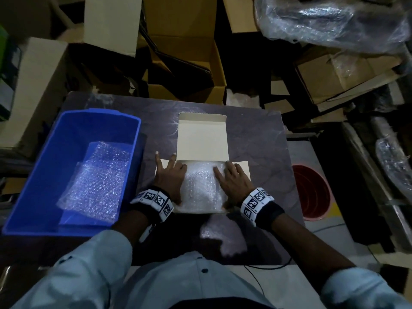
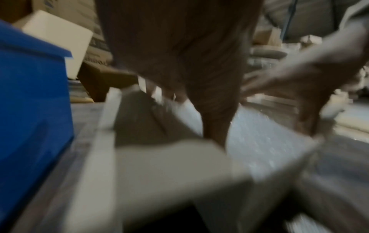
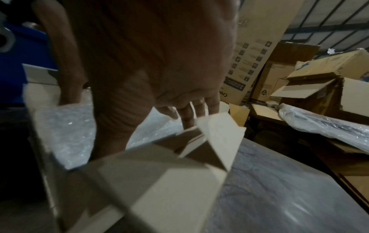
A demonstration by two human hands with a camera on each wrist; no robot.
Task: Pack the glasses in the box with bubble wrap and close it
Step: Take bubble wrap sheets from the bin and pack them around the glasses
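A small cream cardboard box [image 1: 201, 139] lies open in the middle of the dark table, its lid flap standing back and away from me. Bubble wrap [image 1: 200, 186] fills the box; the glasses are hidden under it. My left hand [image 1: 170, 175] lies flat on the box's left side flap and the wrap's left edge, fingers spread. My right hand [image 1: 231, 178] rests flat on the wrap's right side, over the right side flap [image 1: 244, 168]. In the wrist views the left hand [image 2: 199, 97] and the right hand [image 3: 151, 88] press down on bubble wrap [image 2: 259, 138] [image 3: 66, 130].
A blue plastic bin [image 1: 55, 152] on my left holds spare bubble wrap sheets [image 1: 98, 184]. Brown cartons [image 1: 185, 63] crowd the floor beyond the table. A red bucket [image 1: 312, 192] stands on the floor at the right. Plastic-wrapped bundles [image 1: 330, 21] lie at the far right.
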